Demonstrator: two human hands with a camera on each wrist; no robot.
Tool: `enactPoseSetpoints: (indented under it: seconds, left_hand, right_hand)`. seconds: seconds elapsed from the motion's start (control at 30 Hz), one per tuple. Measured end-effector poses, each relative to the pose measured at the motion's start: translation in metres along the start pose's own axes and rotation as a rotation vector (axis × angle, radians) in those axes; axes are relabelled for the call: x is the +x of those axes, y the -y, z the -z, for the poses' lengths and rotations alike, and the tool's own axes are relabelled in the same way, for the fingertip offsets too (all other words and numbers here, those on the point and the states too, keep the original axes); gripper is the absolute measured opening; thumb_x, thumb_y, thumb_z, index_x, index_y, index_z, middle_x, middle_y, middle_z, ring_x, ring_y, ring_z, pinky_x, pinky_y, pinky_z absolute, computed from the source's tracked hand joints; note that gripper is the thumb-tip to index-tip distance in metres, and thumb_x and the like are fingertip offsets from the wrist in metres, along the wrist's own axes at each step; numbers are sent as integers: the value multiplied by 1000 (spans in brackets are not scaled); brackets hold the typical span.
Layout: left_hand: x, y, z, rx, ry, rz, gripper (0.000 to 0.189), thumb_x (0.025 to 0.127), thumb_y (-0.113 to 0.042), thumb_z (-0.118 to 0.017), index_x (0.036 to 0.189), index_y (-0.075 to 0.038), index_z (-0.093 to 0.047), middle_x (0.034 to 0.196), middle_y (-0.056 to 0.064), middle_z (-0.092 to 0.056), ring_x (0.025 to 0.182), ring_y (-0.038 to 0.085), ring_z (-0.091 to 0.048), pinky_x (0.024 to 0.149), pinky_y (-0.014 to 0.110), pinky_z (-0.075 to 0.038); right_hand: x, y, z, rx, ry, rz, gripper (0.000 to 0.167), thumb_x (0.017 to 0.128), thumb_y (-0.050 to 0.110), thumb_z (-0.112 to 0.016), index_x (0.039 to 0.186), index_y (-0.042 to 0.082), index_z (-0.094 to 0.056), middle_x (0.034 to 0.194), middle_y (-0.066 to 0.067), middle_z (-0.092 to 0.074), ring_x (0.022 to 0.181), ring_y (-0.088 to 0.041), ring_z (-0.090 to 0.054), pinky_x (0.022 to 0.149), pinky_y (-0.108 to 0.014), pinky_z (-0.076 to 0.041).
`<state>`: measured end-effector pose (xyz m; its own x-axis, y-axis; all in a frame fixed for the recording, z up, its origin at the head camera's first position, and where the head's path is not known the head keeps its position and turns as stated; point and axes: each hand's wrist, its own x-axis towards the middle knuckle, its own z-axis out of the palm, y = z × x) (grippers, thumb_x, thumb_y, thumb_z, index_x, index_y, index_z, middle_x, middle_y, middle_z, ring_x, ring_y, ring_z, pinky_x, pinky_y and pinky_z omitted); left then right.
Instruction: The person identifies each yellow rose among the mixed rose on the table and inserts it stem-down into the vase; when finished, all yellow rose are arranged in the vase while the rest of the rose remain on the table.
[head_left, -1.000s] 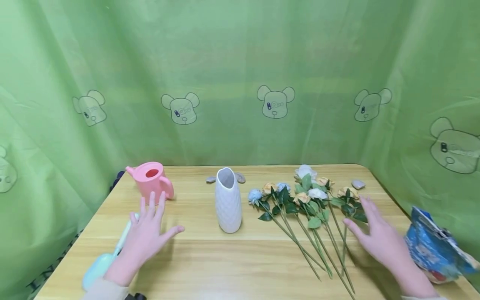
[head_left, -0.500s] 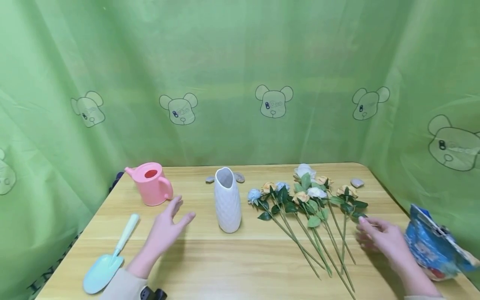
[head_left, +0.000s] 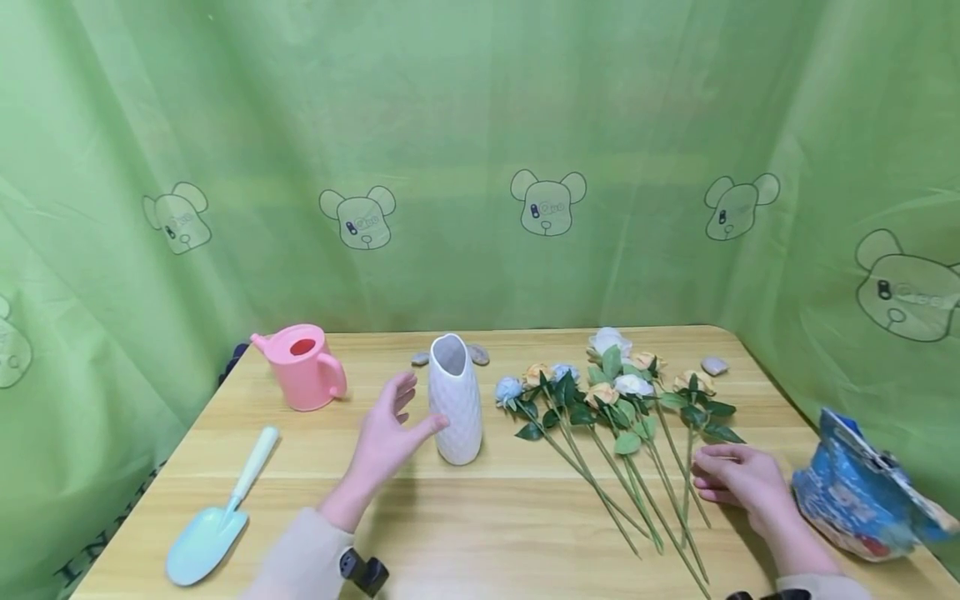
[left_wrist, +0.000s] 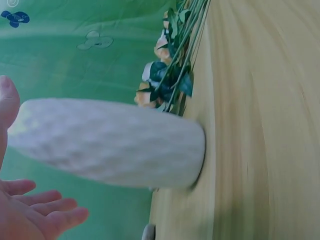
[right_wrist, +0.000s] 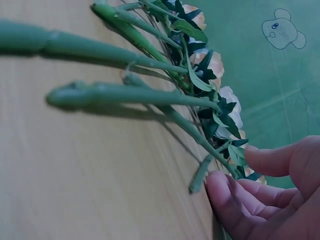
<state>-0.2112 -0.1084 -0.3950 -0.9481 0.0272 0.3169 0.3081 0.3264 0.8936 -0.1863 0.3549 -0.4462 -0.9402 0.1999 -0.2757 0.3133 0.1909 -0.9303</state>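
Head view is brightly & evenly lit, seemingly from overhead; a pale sheen is spread twd the near edge of the table (head_left: 525, 533), & folds of shade are drawn down the green curtain (head_left: 450, 100). Soft shadows are cast below the left hand (head_left: 384, 437) and right hand (head_left: 742, 485). Detail is kept fairly crisp along the far edge, but the blue bag (head_left: 855, 492) by the right edge is smeared & stretched, prob. by wide-angle distortion. Wrist views are dimmer, w/ a cool cast: in the L one, the vase (left_wrist: 110, 142) is left soft; in the R one, the nearest stems (right_wrist: 135, 95) are blurred, w/ dark shadows thrown beneath.
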Motion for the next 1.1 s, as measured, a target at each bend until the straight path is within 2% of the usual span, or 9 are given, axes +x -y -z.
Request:
enactPoseSetpoints:
  seconds: [0.17, 0.37, 0.63, 0.83, 0.97, 1.1]
  left_hand:
    - [3, 1, -15, -28, -36, -19, 84, 66, -32, -84, 135, -8, -41, 134, 15, -48, 119, 31, -48, 93, 49, -44]
    - [5, 3, -27, -89, -93, -41, 80, 62, -29, -86, 131, -16, -47, 127, 7, -54, 112, 25, -53, 87, 43, -49]
    - [10, 4, -36, -100, -152, -47, 75, 62, -25, -87, 126, -15, -51, 118, 5, -59, 104, 23, -57, 82, 36, -52]
    - [12, 5, -35, -102, -124, -37, 74, 64, -28, -85, 128, -17, -50, 119, 5, -58, 105, 23, -56, 83, 36, -52]
    - [14, 8, -31, -118, -86, -27, 74, 64, -29, -85, 129, -20, -50, 121, 5, -57, 107, 23, -55, 86, 38, -50]
    - [16, 9, -26, -134, -44, -15, 75, 66, -27, -84, 131, -19, -48, 123, 8, -56, 110, 23, -54, 89, 38, -49]
  right_hand:
    - [2, 2, -7, -23, -43, -14, 59, 86, 13, -67, 127, -17, -37, 76, -4, -64, 64, -17, -64, 62, -33, -57]
    - [3, 5, -14, -57, -68, 0, 58, 82, 9, -70, 124, -18, -40, 74, -4, -63, 57, -17, -62, 56, -32, -56]
    - [6, 4, -16, -85, -77, 20, 52, 80, 3, -68, 119, -19, -42, 71, -4, -62, 58, -17, -61, 55, -31, -56]
    - [7, 7, -14, -78, -54, 44, 57, 81, 0, -66, 125, -19, -36, 73, -6, -62, 56, -16, -60, 54, -31, -56]
    - [8, 15, -12, -121, -56, 110, 58, 82, 0, -63, 129, -18, -33, 77, -9, -62, 58, -18, -60, 55, -32, -56]
    - [10, 32, -9, -172, -91, 193, 55, 85, 0, -61, 130, -15, -34, 83, -11, -63, 62, -19, -61, 58, -32, -56]
